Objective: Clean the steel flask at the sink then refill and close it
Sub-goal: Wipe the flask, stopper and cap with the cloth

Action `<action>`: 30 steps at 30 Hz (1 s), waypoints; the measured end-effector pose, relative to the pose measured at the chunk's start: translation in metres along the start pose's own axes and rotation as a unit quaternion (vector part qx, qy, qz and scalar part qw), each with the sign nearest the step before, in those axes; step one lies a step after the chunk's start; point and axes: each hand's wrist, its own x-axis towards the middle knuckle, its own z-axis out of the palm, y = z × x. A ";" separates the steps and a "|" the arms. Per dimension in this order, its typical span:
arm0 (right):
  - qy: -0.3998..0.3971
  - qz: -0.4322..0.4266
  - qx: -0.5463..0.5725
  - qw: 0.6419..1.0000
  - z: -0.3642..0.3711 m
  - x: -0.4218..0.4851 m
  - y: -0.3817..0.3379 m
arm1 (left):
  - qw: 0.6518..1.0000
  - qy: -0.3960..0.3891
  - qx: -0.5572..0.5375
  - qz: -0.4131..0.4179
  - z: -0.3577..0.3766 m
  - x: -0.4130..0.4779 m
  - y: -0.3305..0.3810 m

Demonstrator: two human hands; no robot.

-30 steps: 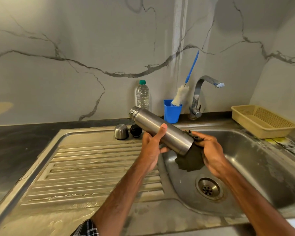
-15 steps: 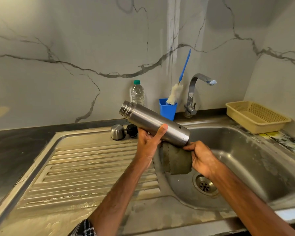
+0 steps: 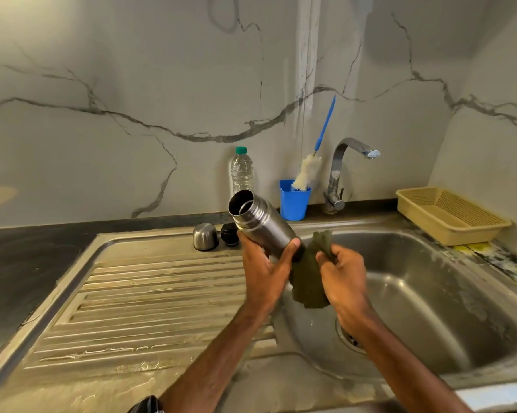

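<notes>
My left hand (image 3: 266, 272) grips the open steel flask (image 3: 260, 223) around its body, tilted with the mouth up and to the left, above the sink's edge. My right hand (image 3: 345, 272) holds a dark green cloth (image 3: 309, 278) pressed over the flask's lower end, which is hidden by the cloth. The steel cup lid (image 3: 205, 236) and the black stopper (image 3: 229, 234) stand side by side on the back of the drainboard, just left of the flask.
The sink basin (image 3: 430, 293) lies to the right, with the tap (image 3: 345, 171) behind it. A blue cup (image 3: 293, 204) holds a bottle brush (image 3: 309, 168). A plastic water bottle (image 3: 242, 171) stands by the wall. A beige basket (image 3: 447, 216) sits at the far right. The ribbed drainboard (image 3: 147, 308) spreads left.
The flask has tipped more upright so that its open mouth faces me. The cloth in my right hand has come up from under the base and wraps the flask's lower end.
</notes>
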 end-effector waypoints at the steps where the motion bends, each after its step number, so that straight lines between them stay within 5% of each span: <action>1: 0.005 -0.047 -0.045 0.998 0.001 -0.001 -0.001 | 1.000 -0.001 -0.004 -0.005 0.003 -0.002 0.001; 6: -0.029 -0.218 -0.227 0.949 0.001 0.004 0.003 | 0.999 0.028 -0.011 -0.011 0.007 -0.002 0.006; 11: -0.070 -0.222 -0.292 0.928 -0.011 0.019 0.012 | 0.996 0.069 -0.029 -0.051 0.002 0.006 0.011; 17: -0.110 -0.331 -0.318 0.881 0.000 0.007 0.020 | 0.979 0.143 -0.091 -0.113 -0.014 0.026 0.007; 30: -0.055 -0.292 -0.277 0.914 -0.003 0.010 0.017 | 0.969 0.116 -0.116 -0.184 -0.009 0.022 0.006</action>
